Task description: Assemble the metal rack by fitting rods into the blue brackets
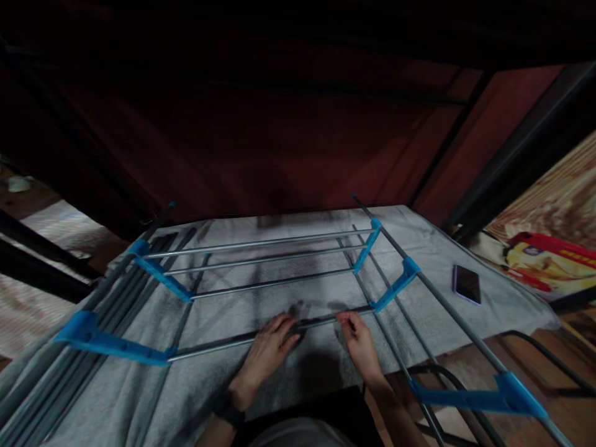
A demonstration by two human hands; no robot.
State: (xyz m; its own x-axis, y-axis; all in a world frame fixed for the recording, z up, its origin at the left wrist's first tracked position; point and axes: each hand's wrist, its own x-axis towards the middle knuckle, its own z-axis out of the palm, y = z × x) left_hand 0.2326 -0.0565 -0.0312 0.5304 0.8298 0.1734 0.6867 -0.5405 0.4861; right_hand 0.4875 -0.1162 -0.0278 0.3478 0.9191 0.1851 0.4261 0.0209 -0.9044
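A partly assembled rack of grey metal tubes and blue plastic brackets lies across the grey cloth in front of me. My left hand [270,345] is closed over the nearest cross rod [214,345], its fingers curled along the metal. My right hand [358,340] pinches the same rod a little farther right, near a blue bracket [395,287]. At the rod's left end sits another blue bracket [118,345]. Beyond it, several thinner cross rods run between a left bracket [162,275] and a right bracket [367,247]. A dark watch [228,410] is on my left wrist.
Several loose grey tubes [88,354] lie together at the left. A phone [466,284] rests on the cloth [433,248] at right, with a red and yellow package [549,264] beyond. Dark posts and a dark red panel [279,143] stand around. A stool frame [535,347] is lower right.
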